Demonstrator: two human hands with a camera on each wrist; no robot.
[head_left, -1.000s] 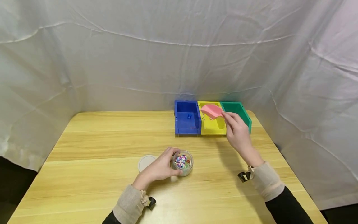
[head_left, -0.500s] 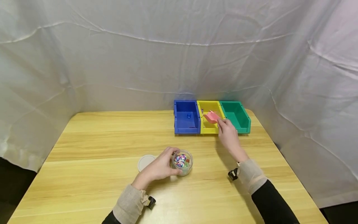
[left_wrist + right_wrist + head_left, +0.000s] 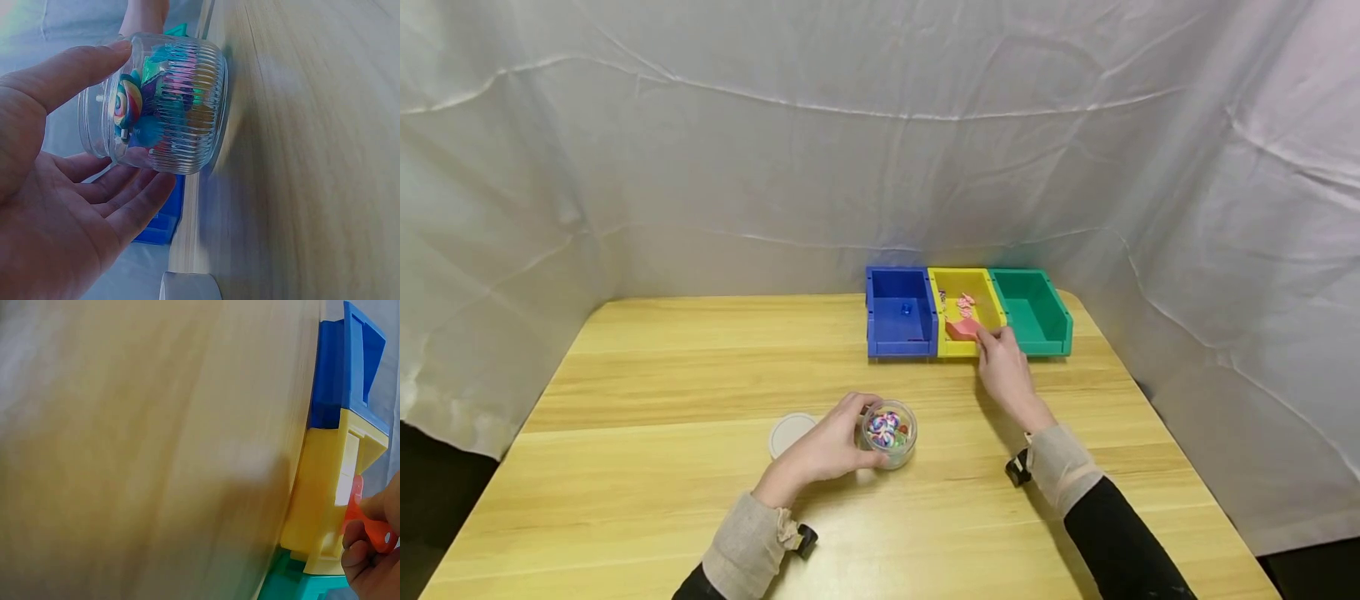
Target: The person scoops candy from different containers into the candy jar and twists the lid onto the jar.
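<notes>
My left hand [image 3: 827, 450] is curled round a clear ribbed jar [image 3: 891, 434] of colourful small pieces that stands on the wooden table [image 3: 662, 392]; up close in the left wrist view the jar [image 3: 164, 106] sits between thumb and fingers of that hand [image 3: 69, 187]. My right hand [image 3: 1002, 367] pinches the handle of a pink scoop [image 3: 963, 328] lowered at the front of the yellow bin [image 3: 952, 346], which holds small pink pieces [image 3: 965, 302]. In the right wrist view the scoop handle [image 3: 374, 530] shows between my fingers [image 3: 369, 575] beside the yellow bin [image 3: 322, 506].
A blue bin [image 3: 900, 310] with a small blue piece stands left of the yellow one, a green bin [image 3: 1034, 308] right of it. A white lid [image 3: 790, 434] lies on the table left of the jar. White cloth hangs behind and at both sides.
My right hand has come down and toward me with the scoop, from above the yellow bin to its front edge. Pink pieces now lie in the yellow bin. The left hand has not moved.
</notes>
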